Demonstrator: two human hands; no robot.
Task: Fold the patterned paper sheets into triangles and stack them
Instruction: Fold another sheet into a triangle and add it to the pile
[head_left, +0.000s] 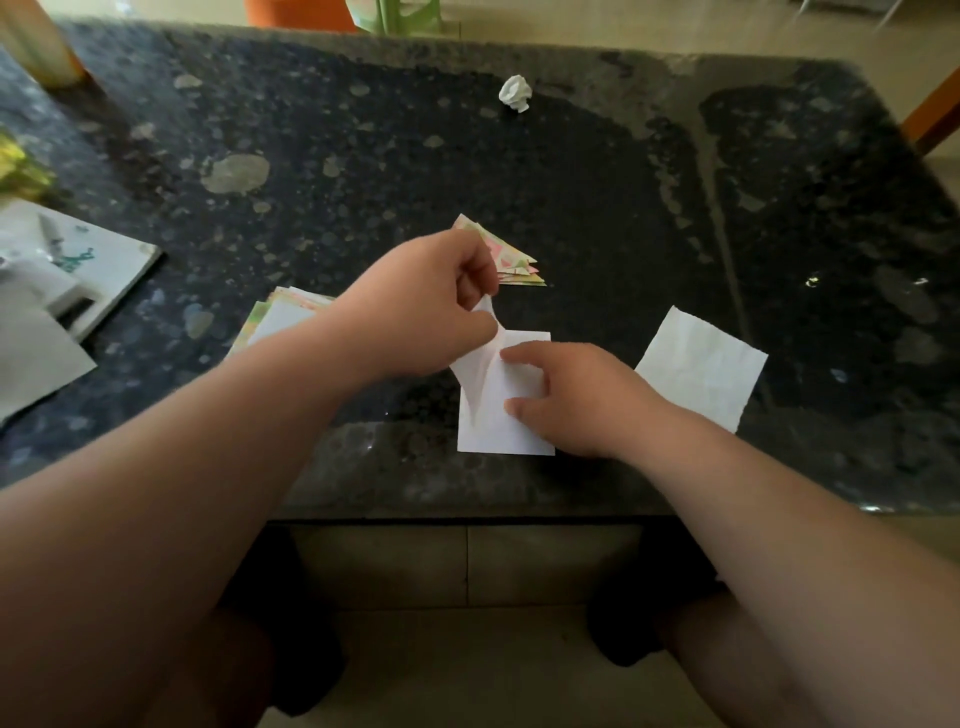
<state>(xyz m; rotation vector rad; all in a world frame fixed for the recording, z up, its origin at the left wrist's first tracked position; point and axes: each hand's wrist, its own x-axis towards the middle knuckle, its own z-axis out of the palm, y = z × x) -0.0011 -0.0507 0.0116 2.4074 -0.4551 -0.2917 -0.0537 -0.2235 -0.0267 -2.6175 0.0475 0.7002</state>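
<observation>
Now both hands (498, 338) on sheet (493, 415)

A dark speckled stone table (363, 156) carries a crumpled white paper ball (515, 93) near its far edge, a plain white torn sheet (701, 369) lying flat to the right, and a white board (78, 270) with green marks at the left edge.

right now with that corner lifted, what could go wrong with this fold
1. The left hand pinches one corner of the sheet while the right hand pins only its right side, so the sheet may pivot and crease crooked.
2. The left wrist hovers over the unfolded stack and could scatter it.
</observation>
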